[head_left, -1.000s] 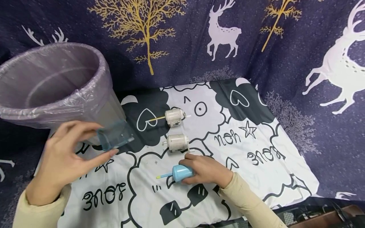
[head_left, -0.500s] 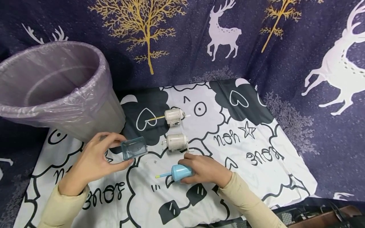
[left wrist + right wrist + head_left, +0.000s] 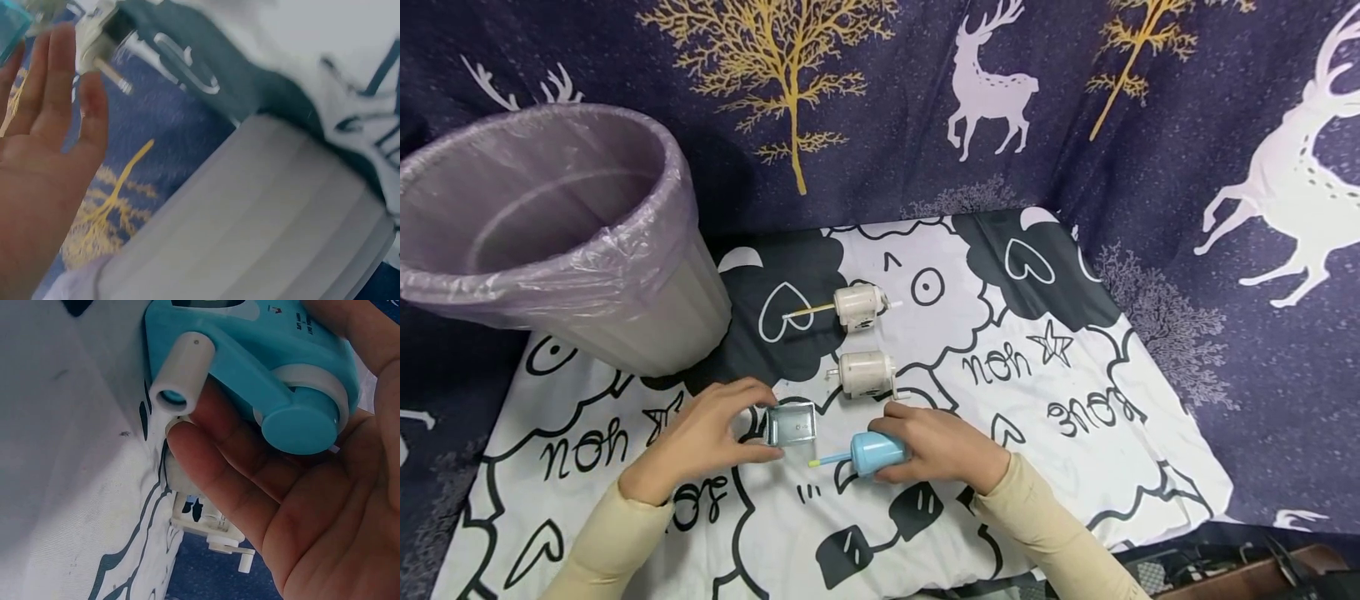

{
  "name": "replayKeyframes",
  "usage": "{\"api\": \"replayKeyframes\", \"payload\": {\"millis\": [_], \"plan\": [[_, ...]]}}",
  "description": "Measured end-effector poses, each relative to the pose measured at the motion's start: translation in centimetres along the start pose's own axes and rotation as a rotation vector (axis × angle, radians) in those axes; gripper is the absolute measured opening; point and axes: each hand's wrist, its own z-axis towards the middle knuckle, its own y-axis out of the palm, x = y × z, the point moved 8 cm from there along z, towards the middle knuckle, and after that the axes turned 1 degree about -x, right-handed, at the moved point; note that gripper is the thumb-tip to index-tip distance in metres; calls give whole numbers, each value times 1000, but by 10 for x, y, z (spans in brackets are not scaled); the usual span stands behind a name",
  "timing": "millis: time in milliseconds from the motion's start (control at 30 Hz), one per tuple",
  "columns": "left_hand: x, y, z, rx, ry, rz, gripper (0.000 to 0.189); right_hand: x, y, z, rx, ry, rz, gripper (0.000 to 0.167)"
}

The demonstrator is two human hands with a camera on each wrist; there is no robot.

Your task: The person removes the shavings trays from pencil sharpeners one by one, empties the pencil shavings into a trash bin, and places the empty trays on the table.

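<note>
My left hand (image 3: pixel 718 429) holds a small see-through blue shavings drawer (image 3: pixel 792 423) between thumb and fingers, low over the cloth. In the left wrist view a corner of that drawer shows at the top left, past the fingertips. My right hand (image 3: pixel 936 446) grips a light-blue crank pencil sharpener (image 3: pixel 877 452), its fingers around the body near the crank handle (image 3: pixel 184 369). A light-blue pencil (image 3: pixel 831 460) with a yellow end sticks out of the sharpener toward the left. The drawer sits just beyond the pencil's end, left of the sharpener.
Two off-white crank sharpeners lie behind; the farther sharpener (image 3: pixel 856 307) has a yellow pencil (image 3: pixel 812 312) in it, the nearer sharpener (image 3: pixel 867 373) none visible. A large bin (image 3: pixel 662 308) with a purple liner stands at the left. A printed cloth (image 3: pixel 1060 500) covers the table.
My left hand has carried the blue drawer from beside the bin rightward and down toward the blue sharpener. The right hand and the sharpener have stayed in place.
</note>
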Motion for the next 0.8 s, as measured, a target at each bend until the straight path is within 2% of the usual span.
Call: {"api": "replayKeyframes", "payload": {"millis": [67, 133, 367, 533, 800], "plan": [[0, 10, 1, -12, 50, 8, 49, 0, 0, 0, -1, 0, 0, 49], [-1, 18, 1, -27, 62, 14, 47, 0, 0, 0, -2, 2, 1, 49], [-1, 40, 2, -79, 81, 38, 50, 0, 0, 0, 0, 0, 5, 50], [1, 56, 0, -106, 86, -3, 51, 0, 0, 0, 2, -9, 5, 49], [9, 65, -1, -119, 71, 33, 54, 0, 0, 1, -1, -2, -3, 49]]}}
